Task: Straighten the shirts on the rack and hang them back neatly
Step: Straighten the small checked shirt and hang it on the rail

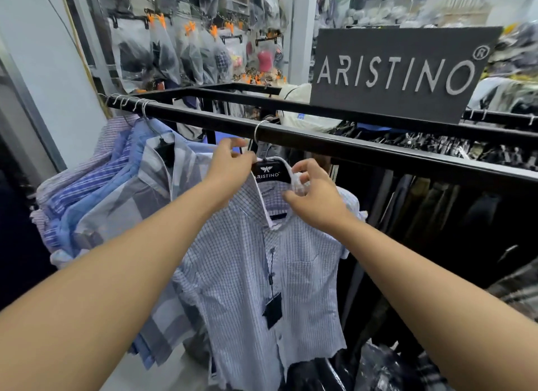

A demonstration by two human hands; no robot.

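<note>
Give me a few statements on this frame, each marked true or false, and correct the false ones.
1. The checked shirt hangs by its hanger hook over the black rail. True.
2. The left hand hangs idle, off the shirt. False: it holds the left side of the collar, by the hanger.
3. The right hand pinches the collar. True.
4. The other shirts are bunched at the rail's right end. False: they are bunched at its left end.
</note>
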